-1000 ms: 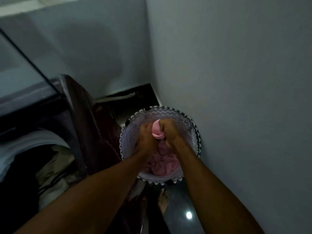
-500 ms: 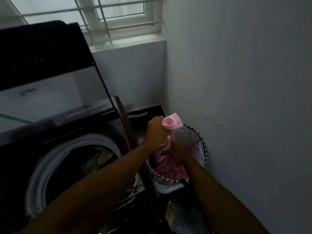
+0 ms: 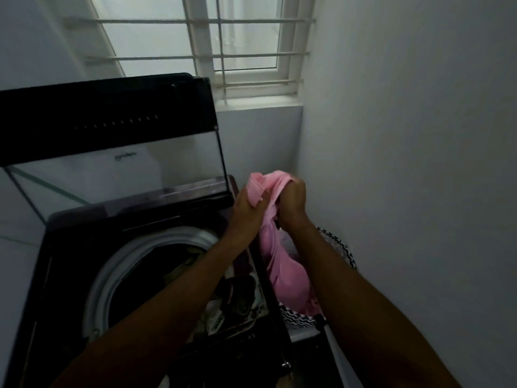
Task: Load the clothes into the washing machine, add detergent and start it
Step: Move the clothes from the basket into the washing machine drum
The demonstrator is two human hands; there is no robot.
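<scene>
A pink garment hangs from both my hands above the laundry basket, which stands on the floor against the right wall. My left hand grips its upper edge and my right hand grips it just beside, both lifted to the right of the washing machine. The dark top-loader's lid stands raised. Its round drum opening shows several clothes inside. The garment's lower part still reaches down into the basket.
A barred window sits behind the machine. The white wall runs close on the right, leaving a narrow gap that holds the basket. My forearms cross over the machine's right edge.
Both hands rose with the pink garment, lifting it out of the basket and toward the machine. My view tilted up, bringing the window and raised lid into sight.
</scene>
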